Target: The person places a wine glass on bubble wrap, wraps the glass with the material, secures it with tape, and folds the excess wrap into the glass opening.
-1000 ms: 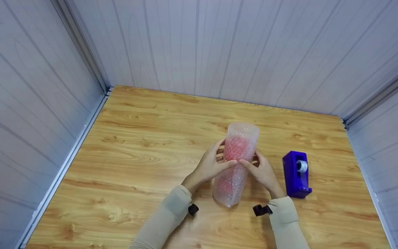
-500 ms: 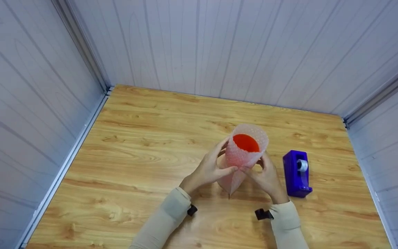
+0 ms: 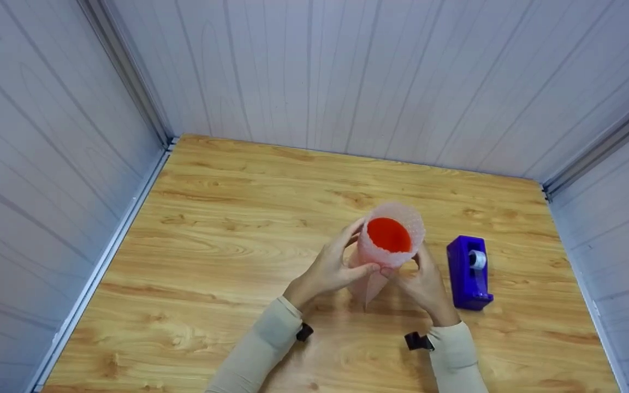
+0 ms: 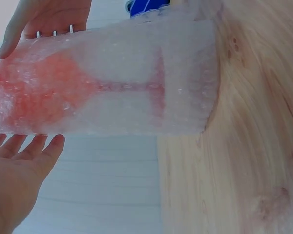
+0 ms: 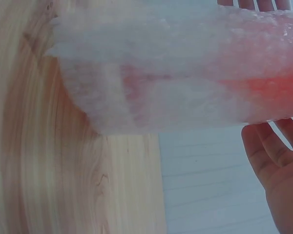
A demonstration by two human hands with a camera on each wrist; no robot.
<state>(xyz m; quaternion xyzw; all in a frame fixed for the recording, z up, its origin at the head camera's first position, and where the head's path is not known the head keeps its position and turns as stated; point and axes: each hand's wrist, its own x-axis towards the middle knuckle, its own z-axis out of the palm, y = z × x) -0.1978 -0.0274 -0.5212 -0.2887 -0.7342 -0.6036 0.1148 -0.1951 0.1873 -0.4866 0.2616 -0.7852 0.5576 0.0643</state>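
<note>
A red goblet [image 3: 390,234] stands inside a tube of bubble wrap [image 3: 366,292], its opening facing up in the head view. Through the wrap, the left wrist view shows its stem [image 4: 129,87] and foot. The wrap reaches past the foot to the wooden table. My left hand [image 3: 326,268] holds the wrapped goblet from the left, fingers round the far side and thumb on the near side. From the right, my right hand [image 3: 425,285] grips it likewise. Both thumbs meet at the wrap's overlapping edge.
To the right of my right hand stands a blue tape dispenser [image 3: 468,275] with a roll of clear tape [image 3: 477,260]. Pale panelled walls [image 3: 303,71] enclose the wooden table [image 3: 227,218] at the back and both sides.
The wrapped goblet has been tilted upright from a leaning position, so its red opening now shows. Both hands have kept their hold on it.
</note>
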